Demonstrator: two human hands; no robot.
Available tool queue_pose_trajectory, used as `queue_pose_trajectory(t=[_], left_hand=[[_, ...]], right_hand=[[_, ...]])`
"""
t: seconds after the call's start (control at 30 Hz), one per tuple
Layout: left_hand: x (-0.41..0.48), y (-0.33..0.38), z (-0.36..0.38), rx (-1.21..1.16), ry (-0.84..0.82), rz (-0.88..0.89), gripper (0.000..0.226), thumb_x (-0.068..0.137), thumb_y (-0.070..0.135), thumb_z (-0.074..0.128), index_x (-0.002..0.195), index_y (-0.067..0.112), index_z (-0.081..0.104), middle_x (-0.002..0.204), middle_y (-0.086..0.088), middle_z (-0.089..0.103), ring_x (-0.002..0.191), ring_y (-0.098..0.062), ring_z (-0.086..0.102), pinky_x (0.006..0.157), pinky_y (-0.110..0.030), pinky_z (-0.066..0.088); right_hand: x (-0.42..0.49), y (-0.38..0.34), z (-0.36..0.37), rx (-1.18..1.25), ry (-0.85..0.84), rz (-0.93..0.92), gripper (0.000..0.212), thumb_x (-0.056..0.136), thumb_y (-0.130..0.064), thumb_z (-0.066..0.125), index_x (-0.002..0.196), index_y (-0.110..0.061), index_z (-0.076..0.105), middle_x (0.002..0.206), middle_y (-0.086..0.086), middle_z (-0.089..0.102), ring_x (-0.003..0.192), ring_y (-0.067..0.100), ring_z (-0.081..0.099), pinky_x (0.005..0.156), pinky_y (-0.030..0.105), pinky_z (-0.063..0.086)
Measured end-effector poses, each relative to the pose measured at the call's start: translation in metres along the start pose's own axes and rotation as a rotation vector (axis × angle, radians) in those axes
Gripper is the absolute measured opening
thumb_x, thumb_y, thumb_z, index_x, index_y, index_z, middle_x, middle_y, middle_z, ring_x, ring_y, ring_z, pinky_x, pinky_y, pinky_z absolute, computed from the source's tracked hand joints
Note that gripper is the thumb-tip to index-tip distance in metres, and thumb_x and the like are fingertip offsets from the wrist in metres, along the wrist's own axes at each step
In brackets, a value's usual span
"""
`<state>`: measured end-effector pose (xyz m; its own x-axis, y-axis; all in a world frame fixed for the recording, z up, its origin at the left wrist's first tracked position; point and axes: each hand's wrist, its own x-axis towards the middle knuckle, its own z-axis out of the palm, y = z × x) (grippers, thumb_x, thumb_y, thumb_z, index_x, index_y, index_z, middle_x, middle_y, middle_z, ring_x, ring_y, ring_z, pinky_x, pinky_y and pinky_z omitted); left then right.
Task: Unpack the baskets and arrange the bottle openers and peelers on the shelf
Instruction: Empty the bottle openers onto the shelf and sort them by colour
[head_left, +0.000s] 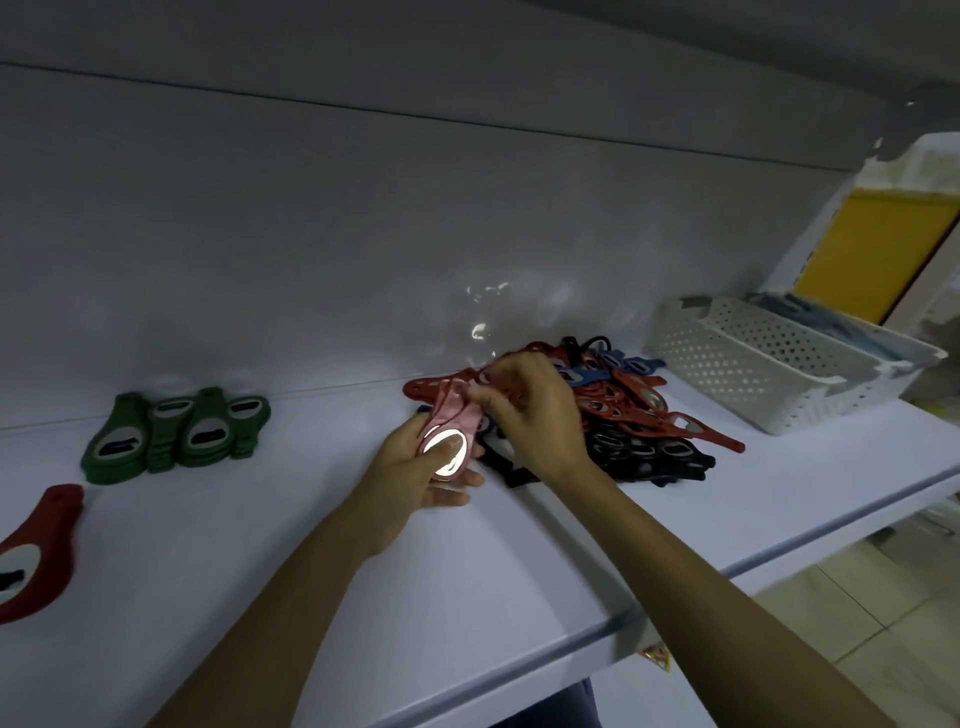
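In the head view the left hand (421, 470) lies palm up over the middle of the white shelf (311, 571), its fingers (457, 480) wrapped around a pink opener (451, 434), while the right hand (530, 410) pinches that opener's upper end with closed fingers. Just behind and right of the hands, a heap (628, 410) of red, blue and black openers lies near the shelf's back edge, with a white basket (774, 364) further right; green openers (176, 434) sit in a row toward the left, and one red opener (36, 551) lies at the left edge
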<state>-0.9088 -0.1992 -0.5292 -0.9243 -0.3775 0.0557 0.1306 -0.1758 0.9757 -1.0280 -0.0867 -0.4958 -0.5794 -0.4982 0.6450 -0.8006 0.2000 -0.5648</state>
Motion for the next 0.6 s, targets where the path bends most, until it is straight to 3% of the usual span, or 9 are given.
queue_pose_trajectory(t=[0.07, 0.13, 0.2, 0.27, 0.33, 0.4, 0.47, 0.53, 0.6], left_hand=[[0.001, -0.001, -0.002, -0.021, 0.051, 0.003, 0.022, 0.096, 0.007, 0.049, 0.111, 0.02, 0.057, 0.089, 0.0, 0.074, 0.072, -0.016, 0.071, 0.051, -0.022, 0.052], [0.001, -0.001, -0.001, -0.09, 0.044, -0.013, 0.024, 0.096, 0.004, 0.047, 0.111, 0.02, 0.057, 0.09, 0.0, 0.075, 0.073, -0.014, 0.07, 0.052, -0.02, 0.05], [0.001, -0.001, 0.003, -0.171, 0.023, -0.042, 0.026, 0.096, 0.002, 0.046, 0.109, 0.022, 0.057, 0.085, 0.002, 0.075, 0.073, -0.014, 0.071, 0.053, -0.02, 0.051], [0.003, -0.002, 0.008, -0.239, 0.018, -0.072, 0.023, 0.096, 0.006, 0.045, 0.108, 0.021, 0.058, 0.081, 0.002, 0.074, 0.072, -0.015, 0.071, 0.052, -0.021, 0.051], [0.003, -0.002, 0.013, -0.33, 0.038, -0.131, 0.019, 0.098, 0.016, 0.043, 0.106, 0.018, 0.06, 0.078, -0.002, 0.074, 0.067, -0.017, 0.07, 0.049, -0.022, 0.05], [0.002, 0.0, 0.014, -0.361, 0.073, -0.145, 0.021, 0.1, 0.019, 0.039, 0.105, 0.016, 0.06, 0.077, -0.005, 0.073, 0.063, -0.018, 0.07, 0.047, -0.021, 0.05], [0.002, 0.0, 0.015, -0.333, 0.11, -0.098, 0.021, 0.1, 0.017, 0.039, 0.108, 0.016, 0.058, 0.086, -0.007, 0.072, 0.069, -0.02, 0.071, 0.052, -0.022, 0.053], [0.001, 0.0, 0.016, -0.343, 0.156, -0.063, 0.02, 0.099, 0.012, 0.041, 0.11, 0.016, 0.058, 0.098, -0.012, 0.067, 0.079, -0.025, 0.07, 0.06, -0.027, 0.057], [0.0, 0.001, 0.016, -0.363, 0.19, -0.035, 0.02, 0.099, 0.01, 0.043, 0.11, 0.017, 0.059, 0.105, -0.012, 0.066, 0.088, -0.027, 0.068, 0.067, -0.032, 0.059]], right_hand=[[0.003, 0.026, -0.012, -0.371, -0.024, 0.181, 0.031, 0.095, -0.035, 0.053, 0.115, -0.012, 0.061, 0.115, 0.006, 0.059, 0.108, 0.023, 0.054, 0.09, 0.037, 0.046], [0.0, 0.046, -0.026, -0.699, -0.22, 0.354, 0.041, 0.096, -0.029, 0.048, 0.133, -0.012, 0.048, 0.137, 0.012, 0.049, 0.125, 0.03, 0.045, 0.104, 0.041, 0.036], [-0.005, 0.054, -0.032, -0.782, -0.301, 0.344, 0.033, 0.093, -0.02, 0.047, 0.125, -0.016, 0.055, 0.126, 0.011, 0.06, 0.114, 0.03, 0.054, 0.096, 0.038, 0.039], [-0.006, 0.049, -0.033, -0.791, -0.27, 0.242, 0.027, 0.088, -0.011, 0.047, 0.107, -0.02, 0.064, 0.101, 0.007, 0.07, 0.092, 0.029, 0.062, 0.081, 0.035, 0.045], [-0.008, 0.042, -0.032, -0.772, -0.179, 0.167, 0.032, 0.086, -0.004, 0.048, 0.107, -0.019, 0.066, 0.092, 0.008, 0.072, 0.083, 0.029, 0.064, 0.072, 0.034, 0.046], [-0.011, 0.033, -0.031, -0.611, 0.003, 0.138, 0.034, 0.089, -0.001, 0.048, 0.117, -0.013, 0.064, 0.092, 0.01, 0.072, 0.08, 0.03, 0.065, 0.068, 0.034, 0.048], [-0.012, 0.017, -0.026, -0.224, 0.158, 0.249, 0.025, 0.095, -0.005, 0.05, 0.114, -0.01, 0.065, 0.094, 0.005, 0.071, 0.082, 0.02, 0.066, 0.075, 0.036, 0.054], [-0.014, -0.003, -0.016, 0.305, 0.179, 0.455, 0.017, 0.095, -0.005, 0.052, 0.102, -0.015, 0.065, 0.093, -0.001, 0.07, 0.08, 0.012, 0.068, 0.076, 0.032, 0.058], [-0.02, -0.018, -0.004, 0.644, 0.127, 0.622, 0.015, 0.092, -0.002, 0.058, 0.093, -0.016, 0.064, 0.086, 0.006, 0.071, 0.075, 0.017, 0.071, 0.067, 0.029, 0.059]])
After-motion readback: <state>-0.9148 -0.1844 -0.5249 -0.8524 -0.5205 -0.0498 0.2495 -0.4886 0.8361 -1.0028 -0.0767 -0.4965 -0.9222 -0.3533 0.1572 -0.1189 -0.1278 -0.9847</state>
